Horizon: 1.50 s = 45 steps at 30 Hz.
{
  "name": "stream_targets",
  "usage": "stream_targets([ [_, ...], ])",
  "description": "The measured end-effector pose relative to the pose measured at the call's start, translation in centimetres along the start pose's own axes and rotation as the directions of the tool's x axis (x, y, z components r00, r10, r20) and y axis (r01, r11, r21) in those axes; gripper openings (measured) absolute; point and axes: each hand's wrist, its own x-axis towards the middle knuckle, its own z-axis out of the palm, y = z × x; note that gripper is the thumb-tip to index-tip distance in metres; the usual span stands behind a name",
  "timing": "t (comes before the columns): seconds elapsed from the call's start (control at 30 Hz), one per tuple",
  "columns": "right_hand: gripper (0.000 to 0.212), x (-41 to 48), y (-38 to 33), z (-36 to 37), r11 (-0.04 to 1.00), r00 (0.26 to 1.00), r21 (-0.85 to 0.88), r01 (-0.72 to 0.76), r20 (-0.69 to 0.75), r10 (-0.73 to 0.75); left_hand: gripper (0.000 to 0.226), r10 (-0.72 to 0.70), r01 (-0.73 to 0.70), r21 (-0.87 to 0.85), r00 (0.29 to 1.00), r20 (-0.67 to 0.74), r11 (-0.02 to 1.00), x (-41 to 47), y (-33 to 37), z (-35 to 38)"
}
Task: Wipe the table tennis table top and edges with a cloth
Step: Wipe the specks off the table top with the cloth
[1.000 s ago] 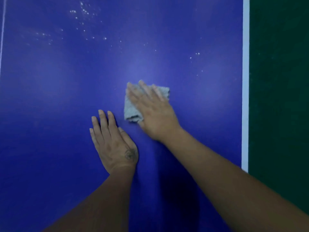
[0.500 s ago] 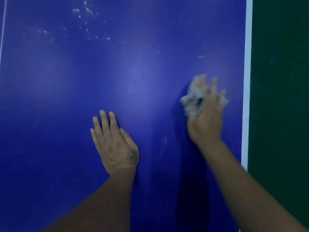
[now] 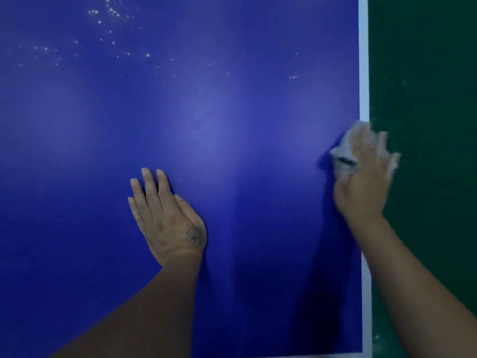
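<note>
- Left hand [image 3: 167,220]: flat, fingers straight, palm down on blue table [image 3: 206,112].
- Right hand [image 3: 361,187]: blurred, gripping bunched grey cloth [image 3: 343,156] on white edge line [image 3: 363,60].
- Specks [image 3: 111,11]: white, scattered across far top.
- Floor [image 3: 426,73]: dark green, right of table.

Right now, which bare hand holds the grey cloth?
The right hand, over the white edge stripe, holds the crumpled grey cloth; the left hand lies flat, empty, on the blue table top.
</note>
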Motion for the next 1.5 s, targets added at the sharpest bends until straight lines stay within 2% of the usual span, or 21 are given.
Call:
stream_targets([
  [0.07,0.072,0.4,0.8,-1.1,0.988,0.988,0.016,-0.153,-0.029,0.154,0.056,0.0,0.0,-0.004,1.0,-0.006,1.0,0.0,0.1,-0.1],
  [0.13,0.074,-1.2,-1.4,-1.0,0.992,0.994,0.081,-0.093,-0.047,0.097,0.055,-0.002,0.002,-0.007,1.0,-0.011,1.0,0.0,0.1,-0.1],
  [0.23,0.077,-6.8,-6.5,1.1,0.977,0.979,0.077,0.201,0.03,-0.204,0.055,-0.004,0.004,-0.017,1.0,-0.013,1.0,0.0,0.2,-0.1],
  [0.33,0.082,-12.1,-9.2,3.4,0.812,0.799,0.002,0.583,0.176,-0.574,0.055,-0.008,0.008,-0.02,1.0,-0.01,1.0,-0.1,0.3,-0.3],
  [0.4,0.083,-11.4,-8.6,3.9,0.737,0.725,-0.015,0.676,0.193,-0.661,0.055,-0.016,0.016,-0.019,1.0,-0.003,1.0,0.0,0.4,-0.4],
  [0.47,0.086,-7.9,-7.7,3.6,0.784,0.785,-0.075,0.616,0.147,-0.602,0.055,-0.024,0.025,-0.019,1.0,0.008,1.0,0.0,0.6,-0.5],
  [0.57,0.084,-0.9,-5.9,2.4,0.954,0.969,-0.168,0.247,0.041,-0.244,0.055,-0.027,0.027,-0.008,0.999,0.029,1.0,0.0,0.7,-0.7],
  [0.67,0.085,3.4,-5.7,1.6,0.988,1.0,-0.152,0.01,-0.005,-0.011,0.054,-0.032,0.032,0.0,0.999,0.035,0.999,0.0,0.8,-0.9],
  [0.73,0.087,3.0,-7.8,1.9,0.987,0.997,-0.144,0.071,0.004,-0.071,0.054,-0.031,0.031,-0.006,0.999,0.031,0.999,0.0,0.8,-0.9],
  [0.77,0.089,1.7,-9.3,2.6,0.972,0.984,-0.154,0.179,0.021,-0.178,0.055,-0.026,0.026,-0.011,0.999,0.027,1.0,0.0,0.8,-0.8],
  [0.87,0.087,-3.2,-14.0,4.4,0.793,0.803,-0.131,0.595,0.135,-0.58,0.055,-0.016,0.016,-0.022,1.0,0.012,1.0,0.0,0.5,-0.5],
  [0.93,0.082,-3.2,-16.2,4.7,0.708,0.708,-0.072,0.703,0.172,-0.686,0.056,-0.003,0.003,-0.031,1.0,-0.001,1.0,0.0,0.4,-0.4],
  [0.97,0.081,-1.8,-17.1,4.7,0.71,0.708,-0.055,0.702,0.163,-0.687,0.056,0.002,-0.003,-0.033,1.0,-0.005,0.999,0.1,0.3,-0.3],
  [1.1,0.078,4.4,-20.8,4.5,0.875,0.87,-0.064,0.481,0.156,-0.467,0.056,0.006,-0.007,-0.03,1.0,-0.03,1.0,0.0,0.2,0.0],
  [1.13,0.076,4.2,-21.9,4.6,0.874,0.872,-0.086,0.478,0.161,-0.462,0.056,0.005,-0.006,-0.032,0.999,-0.032,0.999,0.0,0.1,0.0],
  [1.17,0.074,3.2,-22.8,5.1,0.829,0.828,-0.094,0.551,0.184,-0.529,0.056,0.002,-0.004,-0.039,0.999,-0.037,0.999,0.0,0.1,0.1],
  [1.27,0.06,-0.2,-23.8,6.2,0.51,0.494,0.01,0.86,0.23,-0.838,0.056,0.0,-0.005,-0.088,0.998,-0.061,0.996,0.1,0.1,0.2],
  [1.33,0.058,1.6,-23.9,6.2,0.382,0.363,0.011,0.924,0.285,-0.887,0.055,0.001,-0.009,-0.103,0.997,-0.08,0.995,0.2,0.1,0.3],
  [1.37,0.059,3.3,-24.3,6.2,0.396,0.385,-0.028,0.918,0.301,-0.872,0.055,0.001,-0.01,-0.106,0.996,-0.086,0.994,0.2,0.1,0.3],
  [1.47,0.061,8.4,-25.3,5.6,0.709,0.717,-0.126,0.694,0.218,-0.663,0.052,-0.003,-0.008,-0.109,0.996,-0.094,0.994,0.1,0.2,0.4],
  [1.5,0.061,8.8,-25.4,5.4,0.782,0.789,-0.126,0.611,0.184,-0.587,0.052,0.003,-0.013,-0.105,0.995,-0.099,0.994,0.0,0.2,0.5],
])
